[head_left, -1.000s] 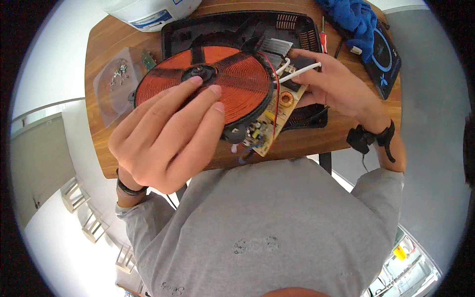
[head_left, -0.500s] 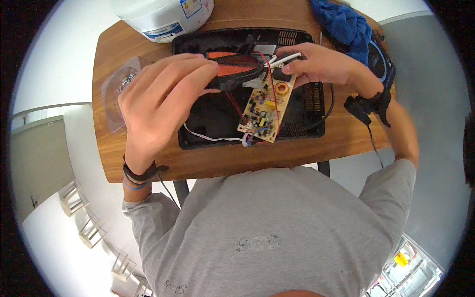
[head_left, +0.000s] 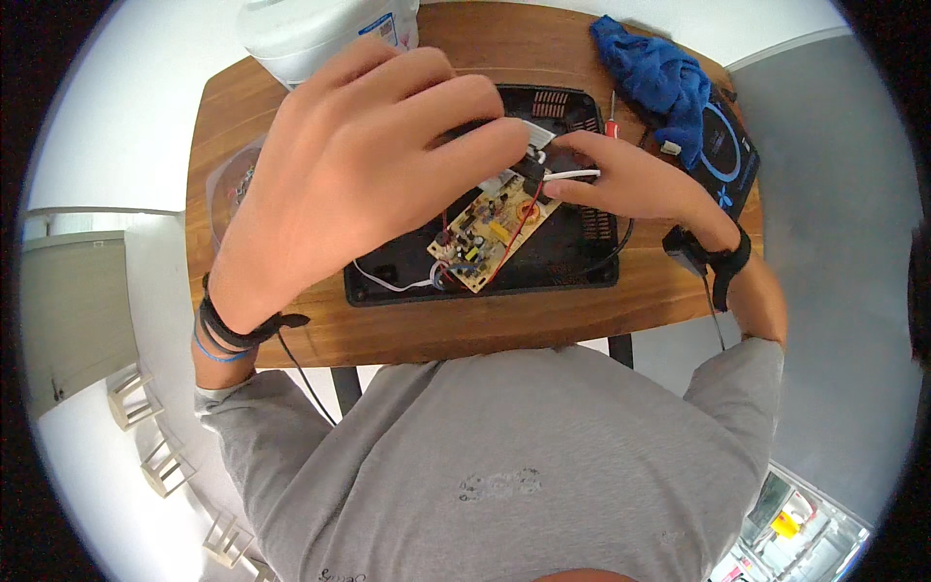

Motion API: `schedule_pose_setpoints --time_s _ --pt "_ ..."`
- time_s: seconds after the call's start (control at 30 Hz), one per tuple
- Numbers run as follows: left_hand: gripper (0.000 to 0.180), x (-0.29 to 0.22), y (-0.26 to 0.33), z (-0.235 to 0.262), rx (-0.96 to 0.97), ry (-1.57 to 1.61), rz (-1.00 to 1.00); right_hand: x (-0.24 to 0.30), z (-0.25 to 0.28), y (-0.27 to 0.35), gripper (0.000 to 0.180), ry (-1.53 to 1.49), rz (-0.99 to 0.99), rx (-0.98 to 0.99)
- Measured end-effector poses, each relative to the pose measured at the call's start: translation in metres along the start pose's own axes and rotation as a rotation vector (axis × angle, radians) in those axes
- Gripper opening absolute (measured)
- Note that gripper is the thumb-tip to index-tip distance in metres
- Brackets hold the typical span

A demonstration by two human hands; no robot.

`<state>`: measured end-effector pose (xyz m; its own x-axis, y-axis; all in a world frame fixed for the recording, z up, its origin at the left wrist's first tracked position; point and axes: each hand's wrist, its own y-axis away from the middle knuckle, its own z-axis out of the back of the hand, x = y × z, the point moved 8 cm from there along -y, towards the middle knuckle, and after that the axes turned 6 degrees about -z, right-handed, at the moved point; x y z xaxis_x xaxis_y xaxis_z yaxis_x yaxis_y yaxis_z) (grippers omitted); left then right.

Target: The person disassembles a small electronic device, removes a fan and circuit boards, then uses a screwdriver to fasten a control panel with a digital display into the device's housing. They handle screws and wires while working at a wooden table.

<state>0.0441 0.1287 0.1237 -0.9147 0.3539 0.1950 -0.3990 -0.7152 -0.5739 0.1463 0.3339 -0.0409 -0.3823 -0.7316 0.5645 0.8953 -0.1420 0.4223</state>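
Over the black plastic housing (head_left: 524,288), my left hand (head_left: 373,160) is raised close to the camera with its fingers curled. It grips pliers with orange-and-black handles, now mostly hidden behind the fingers; a dark part (head_left: 529,167) shows beside the fingertips, at the white wires (head_left: 574,176). My right hand (head_left: 645,179) holds the far right end of a tan circuit board (head_left: 470,233), its thumb next to the white wires. The board lies tilted over the housing, with a copper coil, small components and a red wire on it. A white cable (head_left: 393,284) runs from its near end.
A white bucket (head_left: 301,39) stands at the far left, near a clear plastic tray (head_left: 221,194) with small metal parts. On the right lie a red-handled screwdriver (head_left: 612,126), a blue cloth (head_left: 659,82) and a black panel (head_left: 732,160) with a blue ring.
My left hand has risen toward the camera and moved right, covering the pliers. The circuit board has turned and shifted left and nearer. My right hand has moved nearer with it.
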Motion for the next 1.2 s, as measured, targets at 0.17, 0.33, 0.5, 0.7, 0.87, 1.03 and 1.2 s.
schedule_pose_setpoints --time_s 0.17,0.33,0.5,0.7,0.87,1.03,1.2 --pt "0.033 -0.007 -0.027 0.001 0.131 -0.081 -0.043 0.007 0.013 0.021 0.068 0.061 0.047 0.006" --pt "0.035 -0.014 -0.038 -0.011 0.041 0.001 -0.169 0.008 0.006 0.034 0.068 0.242 -0.049 0.222" --pt "0.041 -0.023 -0.017 -0.01 0.09 0.073 -0.141 0.001 0.037 0.051 0.057 0.347 0.088 0.173" --pt "0.041 -0.033 0.01 -0.013 0.085 0.052 -0.08 0.01 0.033 0.024 0.054 0.197 0.345 -0.071" --pt "0.039 -0.044 0.019 -0.012 0.07 0.037 -0.088 0.033 -0.008 -0.002 0.076 0.187 0.631 0.037" --pt "0.037 -0.045 0.027 -0.011 0.09 0.033 -0.084 0.028 -0.018 -0.022 0.083 0.189 0.425 0.308" --pt "0.037 -0.045 0.037 -0.009 0.09 -0.005 -0.039 0.028 -0.026 -0.022 0.088 0.289 0.213 0.305"
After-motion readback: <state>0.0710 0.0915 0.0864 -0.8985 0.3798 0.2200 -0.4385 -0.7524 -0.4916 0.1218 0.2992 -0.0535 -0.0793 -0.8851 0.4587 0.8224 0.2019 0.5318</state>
